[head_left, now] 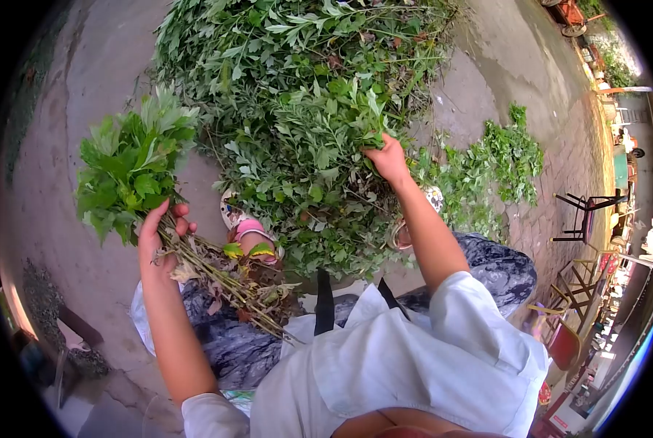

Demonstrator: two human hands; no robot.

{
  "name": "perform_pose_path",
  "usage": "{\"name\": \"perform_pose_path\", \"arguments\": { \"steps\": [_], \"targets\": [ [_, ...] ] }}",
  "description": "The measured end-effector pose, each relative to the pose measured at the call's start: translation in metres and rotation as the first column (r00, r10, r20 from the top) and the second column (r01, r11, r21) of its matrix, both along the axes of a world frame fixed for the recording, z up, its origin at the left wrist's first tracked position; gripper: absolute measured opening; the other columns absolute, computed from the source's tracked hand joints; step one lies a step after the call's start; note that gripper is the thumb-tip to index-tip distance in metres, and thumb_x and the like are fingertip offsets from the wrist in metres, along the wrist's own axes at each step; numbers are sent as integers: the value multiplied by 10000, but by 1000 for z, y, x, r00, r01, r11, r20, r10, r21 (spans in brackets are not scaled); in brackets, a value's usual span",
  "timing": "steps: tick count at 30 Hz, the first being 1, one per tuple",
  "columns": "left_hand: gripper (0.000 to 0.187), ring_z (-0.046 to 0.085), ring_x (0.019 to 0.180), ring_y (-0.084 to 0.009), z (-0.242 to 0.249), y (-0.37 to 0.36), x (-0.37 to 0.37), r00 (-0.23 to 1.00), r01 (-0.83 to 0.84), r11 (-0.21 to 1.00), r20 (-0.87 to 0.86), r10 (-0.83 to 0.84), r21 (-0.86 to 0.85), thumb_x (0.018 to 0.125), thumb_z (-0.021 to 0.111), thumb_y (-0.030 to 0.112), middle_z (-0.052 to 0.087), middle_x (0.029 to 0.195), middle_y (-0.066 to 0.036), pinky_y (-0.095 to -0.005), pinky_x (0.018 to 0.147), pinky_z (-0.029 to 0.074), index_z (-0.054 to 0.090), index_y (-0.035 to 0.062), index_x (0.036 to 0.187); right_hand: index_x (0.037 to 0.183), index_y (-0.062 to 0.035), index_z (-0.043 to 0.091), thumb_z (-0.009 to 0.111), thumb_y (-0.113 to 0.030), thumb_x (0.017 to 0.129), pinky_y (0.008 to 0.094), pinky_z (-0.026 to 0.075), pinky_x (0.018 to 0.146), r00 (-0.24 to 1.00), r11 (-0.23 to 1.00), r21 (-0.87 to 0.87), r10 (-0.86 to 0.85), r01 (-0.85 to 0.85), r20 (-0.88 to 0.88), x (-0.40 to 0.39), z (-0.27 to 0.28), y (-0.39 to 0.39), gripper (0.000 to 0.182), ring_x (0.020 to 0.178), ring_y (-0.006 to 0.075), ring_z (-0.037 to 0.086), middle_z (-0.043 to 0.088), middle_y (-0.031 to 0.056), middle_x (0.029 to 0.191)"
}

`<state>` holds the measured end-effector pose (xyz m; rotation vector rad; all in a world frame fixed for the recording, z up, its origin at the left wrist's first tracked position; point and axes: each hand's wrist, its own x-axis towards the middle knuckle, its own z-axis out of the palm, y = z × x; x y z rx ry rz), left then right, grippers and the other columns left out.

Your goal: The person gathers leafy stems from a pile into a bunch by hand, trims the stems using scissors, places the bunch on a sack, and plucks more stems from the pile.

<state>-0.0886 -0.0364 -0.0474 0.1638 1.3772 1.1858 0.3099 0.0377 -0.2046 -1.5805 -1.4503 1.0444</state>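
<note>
My left hand (pixel 160 232) is closed round a bunch of leafy stems (pixel 133 164). Its green leaves fan out above the fist, and the bare, partly dried stalks (pixel 224 281) slant down over my lap. A large heap of cut leafy plants (pixel 304 80) lies on the ground in front of me. At the heap's right side, my right hand (pixel 391 160) has its fingers closed on a leafy sprig (pixel 370 120); its stem end is hidden by the leaves.
A smaller spread of green cuttings (pixel 505 157) lies right of the heap on the paving. My feet, in patterned clogs (pixel 233 212), stand against the heap's near edge. Farther right are a dark metal stand (pixel 588 215) and a folding wooden chair (pixel 578 288).
</note>
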Motion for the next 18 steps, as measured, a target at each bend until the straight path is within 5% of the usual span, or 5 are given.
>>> {"name": "perform_pose_path", "arguments": {
  "steps": [4,6,7,12,18],
  "targets": [
    [234,440,463,-133,-10,-5,-10,995,89,996,54,-89,8,788,552,237,518,624,-63,-311,570,446,530,4,796,1024,-31,567,635,-82,701,277,433,728,975,992,-87,104,-88,198,12,42,-14,334,773,136,563,632,59,871],
    [214,461,481,-139,-14,-1,-16,993,84,996,82,-85,24,793,544,216,550,701,-82,-328,589,452,518,7,831,1034,-26,566,619,-89,731,254,411,771,958,951,-274,63,-142,-278,14,57,-19,314,829,135,544,616,39,919],
    [214,461,481,-140,-15,-1,-18,988,118,992,99,-121,36,794,542,214,551,701,-86,-329,589,452,521,2,819,1051,-27,557,595,-79,750,251,379,822,948,926,-373,-62,-63,-312,10,66,-24,307,890,130,519,604,38,950],
    [204,475,493,-145,-11,-3,-9,994,84,993,68,-89,77,793,544,201,556,713,-96,-336,601,456,525,-2,804,1071,-20,534,563,-66,755,258,385,806,987,939,-333,36,-86,-155,31,32,-28,320,857,123,515,598,47,961],
    [221,477,494,-137,-15,-1,-14,984,138,988,106,-145,74,791,546,201,553,698,-92,-329,596,458,528,-19,809,1052,-25,528,594,-102,744,268,400,787,955,889,-454,-82,-59,-285,39,22,-30,324,855,146,529,597,52,941]
  ]
}}
